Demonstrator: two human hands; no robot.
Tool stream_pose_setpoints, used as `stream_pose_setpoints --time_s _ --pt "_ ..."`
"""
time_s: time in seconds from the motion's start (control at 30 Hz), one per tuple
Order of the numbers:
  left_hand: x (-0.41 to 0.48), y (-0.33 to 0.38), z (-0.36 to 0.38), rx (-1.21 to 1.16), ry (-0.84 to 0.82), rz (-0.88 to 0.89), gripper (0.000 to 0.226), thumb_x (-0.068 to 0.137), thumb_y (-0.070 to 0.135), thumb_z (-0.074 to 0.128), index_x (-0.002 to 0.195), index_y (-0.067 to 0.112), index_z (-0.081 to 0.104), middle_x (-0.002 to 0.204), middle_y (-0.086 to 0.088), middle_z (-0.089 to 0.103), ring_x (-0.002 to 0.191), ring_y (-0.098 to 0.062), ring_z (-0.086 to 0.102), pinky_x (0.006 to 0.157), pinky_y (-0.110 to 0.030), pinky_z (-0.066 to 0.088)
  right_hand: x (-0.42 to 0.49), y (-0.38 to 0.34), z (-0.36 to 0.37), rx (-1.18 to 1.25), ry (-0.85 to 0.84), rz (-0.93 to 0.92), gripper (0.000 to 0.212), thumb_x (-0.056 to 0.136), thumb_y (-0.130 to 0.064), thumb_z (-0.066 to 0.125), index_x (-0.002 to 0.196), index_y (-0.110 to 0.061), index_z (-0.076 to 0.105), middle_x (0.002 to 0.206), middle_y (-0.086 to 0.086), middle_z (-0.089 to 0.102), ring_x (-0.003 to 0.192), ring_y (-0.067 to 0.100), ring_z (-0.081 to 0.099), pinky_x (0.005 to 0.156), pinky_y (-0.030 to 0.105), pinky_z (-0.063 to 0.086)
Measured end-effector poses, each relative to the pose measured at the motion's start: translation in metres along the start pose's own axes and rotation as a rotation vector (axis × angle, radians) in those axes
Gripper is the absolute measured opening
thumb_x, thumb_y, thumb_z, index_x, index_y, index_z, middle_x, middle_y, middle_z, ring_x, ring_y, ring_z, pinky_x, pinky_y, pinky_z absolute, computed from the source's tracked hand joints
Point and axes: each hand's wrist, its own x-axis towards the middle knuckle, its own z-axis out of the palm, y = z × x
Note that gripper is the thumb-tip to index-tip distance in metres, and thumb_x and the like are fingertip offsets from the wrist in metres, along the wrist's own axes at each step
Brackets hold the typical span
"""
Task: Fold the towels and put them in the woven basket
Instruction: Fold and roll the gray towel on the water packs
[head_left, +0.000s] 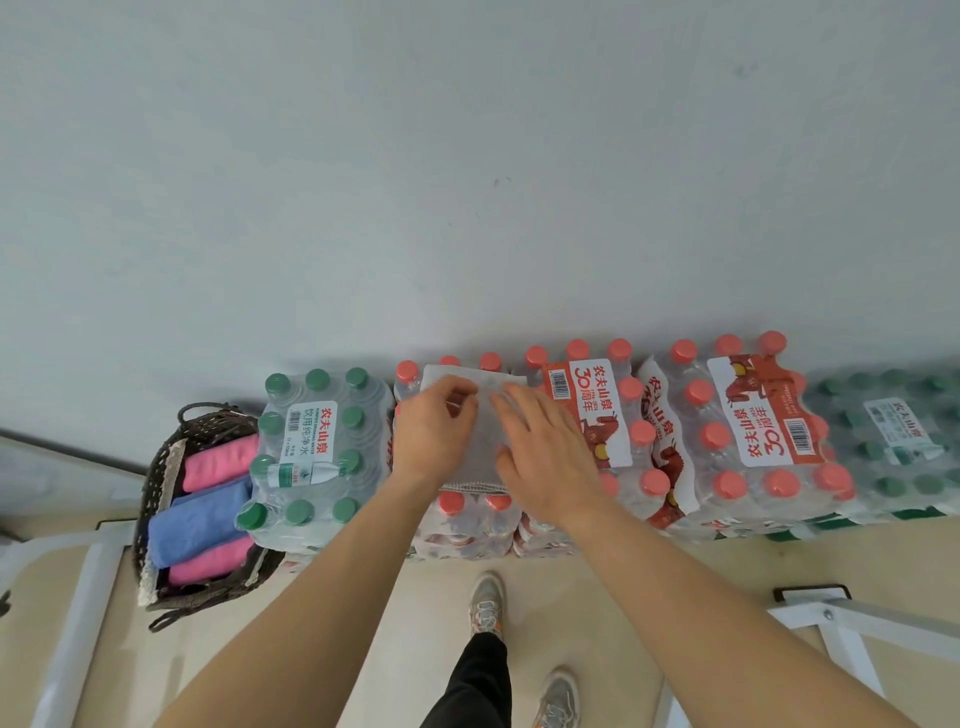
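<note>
A grey towel (480, 460) lies folded into a rectangle on top of a pack of red-capped water bottles (470, 519). My left hand (434, 434) rests on its left side with fingers curled at the towel's far edge. My right hand (543, 449) lies flat on its right half, fingers spread. The dark woven basket (156, 499) stands on the floor at the left. Inside it lie a pink towel (218, 462), a blue towel (200, 519) and another pink towel (208, 564), all rolled or folded.
Packs of green-capped bottles (311, 457) stand between the basket and the grey towel. More red-capped packs (748, 436) and a green-capped pack (898, 441) stretch to the right along the wall. White metal frames (852, 639) stand at the lower left and right. My feet (488, 605) are on the beige floor.
</note>
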Motion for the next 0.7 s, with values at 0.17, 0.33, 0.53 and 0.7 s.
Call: stream_pose_setpoints --time_s 0.17,0.33,0.53,0.7 --pt "0.010 -0.040 0.005 0.381 0.050 0.322 0.046 0.092 0.026 0.039 0.132 0.013 0.058 0.140 -0.007 0.055 0.129 -0.030 0.049 0.105 -0.046 0.043 0.025 -0.022 0.025 -0.068 -0.112 0.035 0.069 0.095 -0.043 0.017 0.155 -0.010 0.023 0.163 0.010 0.020 0.151 0.026 0.015 0.122 0.046 0.017" --pt "0.000 -0.068 0.018 0.558 -0.167 0.306 0.060 0.102 0.044 0.016 0.157 0.019 0.014 0.164 0.000 0.009 0.151 -0.023 0.006 0.120 -0.050 0.017 0.021 -0.004 0.051 -0.125 -0.186 0.048 0.071 0.099 -0.053 0.007 0.158 -0.014 -0.002 0.166 0.008 -0.006 0.152 0.024 -0.004 0.122 0.049 0.008" --pt "0.000 -0.075 0.025 0.573 -0.172 0.286 0.062 0.102 0.046 0.014 0.157 0.020 0.000 0.165 -0.001 -0.005 0.151 -0.020 -0.005 0.121 -0.050 0.011 0.022 0.002 0.059 -0.152 -0.164 0.028 0.070 0.100 -0.053 0.007 0.158 -0.014 -0.002 0.165 0.007 -0.006 0.153 0.022 -0.003 0.123 0.049 0.005" --pt "0.002 -0.067 0.022 0.570 -0.226 0.153 0.068 0.101 0.050 0.023 0.157 0.021 -0.003 0.162 -0.019 -0.004 0.150 -0.032 -0.001 0.120 -0.052 0.010 0.023 0.003 0.053 -0.142 -0.238 0.014 0.071 0.098 -0.057 0.002 0.155 -0.018 -0.014 0.163 0.004 -0.019 0.151 0.021 -0.015 0.122 0.049 -0.003"
